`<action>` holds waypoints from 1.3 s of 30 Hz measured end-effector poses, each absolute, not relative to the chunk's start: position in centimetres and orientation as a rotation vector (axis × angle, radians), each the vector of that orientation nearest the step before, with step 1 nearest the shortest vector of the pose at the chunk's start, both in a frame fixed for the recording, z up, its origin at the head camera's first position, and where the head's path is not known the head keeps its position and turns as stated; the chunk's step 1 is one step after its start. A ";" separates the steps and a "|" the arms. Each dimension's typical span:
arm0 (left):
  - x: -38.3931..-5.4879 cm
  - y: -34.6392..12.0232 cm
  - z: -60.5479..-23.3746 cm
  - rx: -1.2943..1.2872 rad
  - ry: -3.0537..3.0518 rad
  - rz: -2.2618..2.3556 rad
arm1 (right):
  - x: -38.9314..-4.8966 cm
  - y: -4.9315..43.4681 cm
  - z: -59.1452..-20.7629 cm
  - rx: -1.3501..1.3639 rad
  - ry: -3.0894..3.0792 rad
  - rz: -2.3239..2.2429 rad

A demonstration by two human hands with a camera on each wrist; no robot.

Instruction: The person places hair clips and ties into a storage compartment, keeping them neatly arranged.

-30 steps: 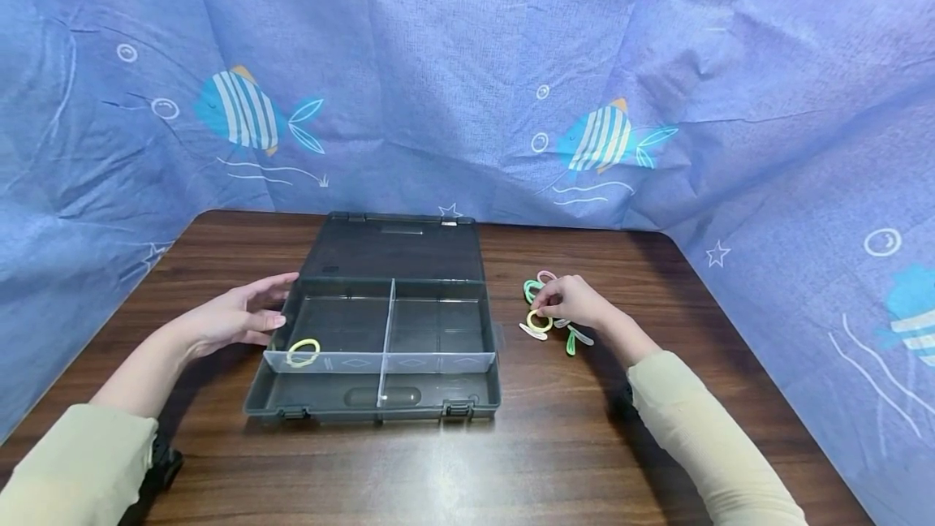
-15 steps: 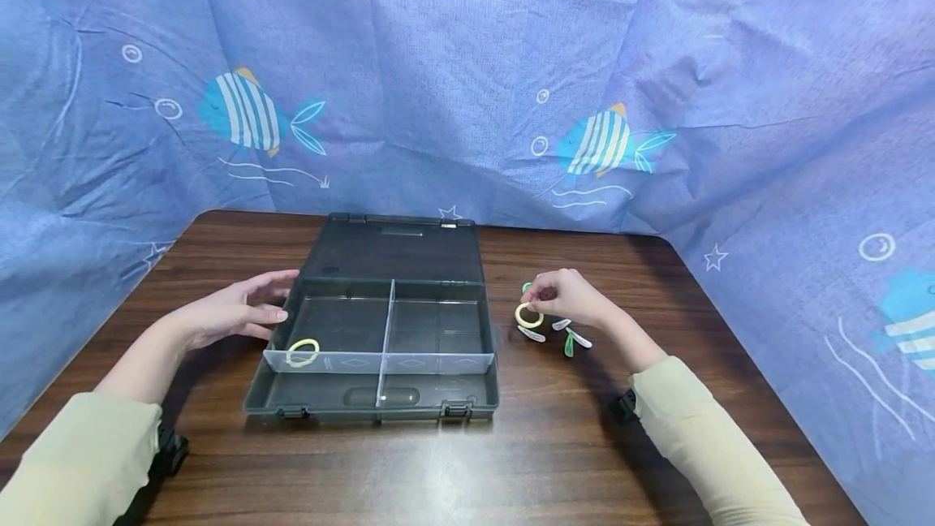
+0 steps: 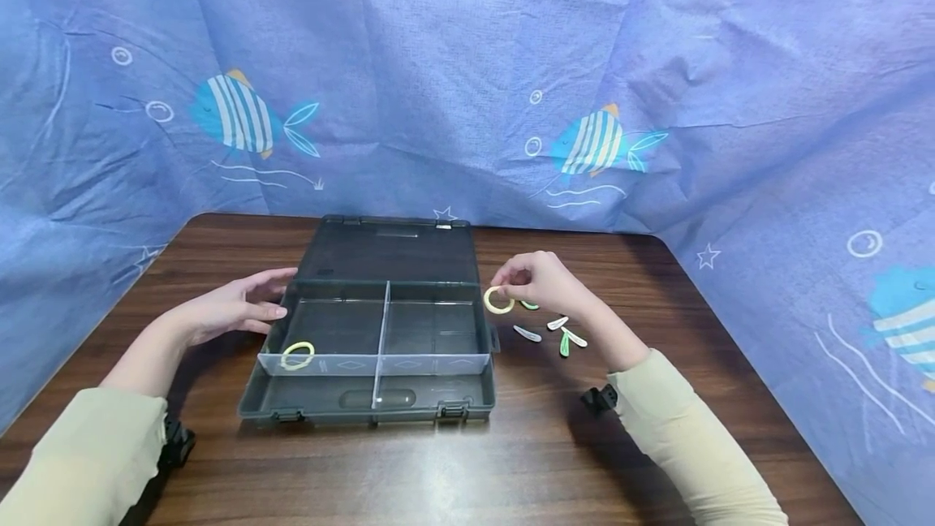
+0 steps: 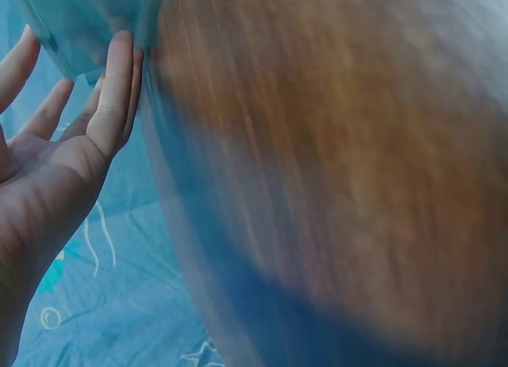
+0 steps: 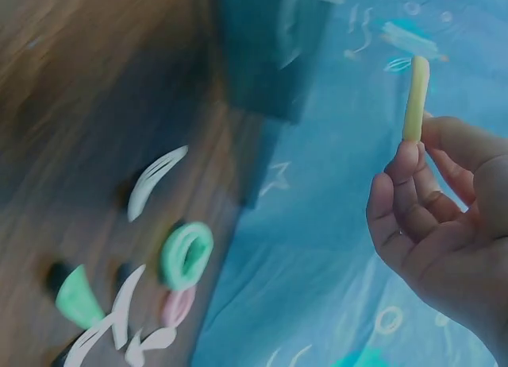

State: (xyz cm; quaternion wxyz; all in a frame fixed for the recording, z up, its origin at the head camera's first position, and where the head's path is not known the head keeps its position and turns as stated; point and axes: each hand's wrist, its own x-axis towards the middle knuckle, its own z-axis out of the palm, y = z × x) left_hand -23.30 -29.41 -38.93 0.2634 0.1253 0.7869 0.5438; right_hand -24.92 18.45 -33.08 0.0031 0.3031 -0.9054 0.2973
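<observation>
In the head view, my right hand (image 3: 544, 282) pinches a yellow hair tie (image 3: 488, 304) between thumb and fingers, raised beside the right edge of a dark clear plastic box (image 3: 314, 414). The right wrist view shows this hair tie edge-on. My left hand (image 3: 226, 307) has its fingers spread and touches the box's left side. Another yellow hair tie (image 3: 285, 359) lies inside the box, at the front of the left rear compartment. Behind the right hand, a green hair tie (image 5: 170, 260) and a pink hair tie (image 5: 169, 310) lie on the table, the pink one hidden in the head view.
Several snap hair clips lie right of the box, among them a green clip (image 3: 565, 345) and a white clip (image 3: 575, 337). The box's lid (image 3: 390, 250) is laid back toward the fish-print cloth (image 3: 438, 88). Dividers split the box into compartments on the wooden table (image 3: 351, 469).
My right hand has lifted the yellow hair tie from the pile and carried it left to the box's edge. The left hand has stayed at the box's left side.
</observation>
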 end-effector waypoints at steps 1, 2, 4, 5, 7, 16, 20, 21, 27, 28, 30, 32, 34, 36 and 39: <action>-23.3 -29.4 -38.9 0.338 2.132 1.464 | -24.8 18.1 -32.8 0.952 -2.829 0.953; -23.4 -29.4 -39.0 0.339 2.138 1.456 | -24.8 17.7 -32.5 0.957 -2.817 0.972; -23.5 -29.4 -39.0 0.342 2.158 1.442 | -24.7 17.0 -32.0 0.972 -2.792 1.003; -23.5 -29.5 -39.1 0.348 2.168 1.433 | -24.7 16.7 -31.8 0.982 -2.778 1.008; -23.6 -29.4 -39.1 0.349 2.182 1.423 | -24.6 16.0 -31.3 0.998 -2.754 1.015; -23.5 -29.4 -39.2 0.367 2.188 1.430 | -24.2 12.8 -29.5 1.066 -2.699 1.093; -23.5 -29.4 -39.2 0.367 2.172 1.443 | -24.1 11.6 -28.9 1.093 -2.707 1.101; -23.5 -29.4 -39.2 0.365 2.168 1.445 | -24.1 11.2 -28.8 1.097 -2.710 1.103; -23.4 -29.3 -39.2 0.352 2.148 1.459 | -24.2 9.2 -28.6 1.140 -2.730 1.132; -23.4 -29.3 -39.3 0.347 2.143 1.465 | -24.3 8.8 -28.7 1.156 -2.729 1.127; -23.4 -29.3 -39.2 0.342 2.133 1.474 | -24.5 8.1 -28.9 1.190 -2.723 1.113; -23.5 -29.4 -39.2 0.334 2.129 1.479 | -24.7 7.4 -29.1 1.220 -2.721 1.102; -23.5 -29.3 -39.1 0.335 2.124 1.484 | -24.9 6.7 -29.3 1.240 -2.728 1.095; -23.5 -29.4 -39.1 0.334 2.122 1.483 | -25.0 6.0 -29.4 1.257 -2.742 1.104; -23.5 -29.4 -39.0 0.323 2.116 1.490 | -25.2 5.0 -29.6 1.292 -2.754 1.115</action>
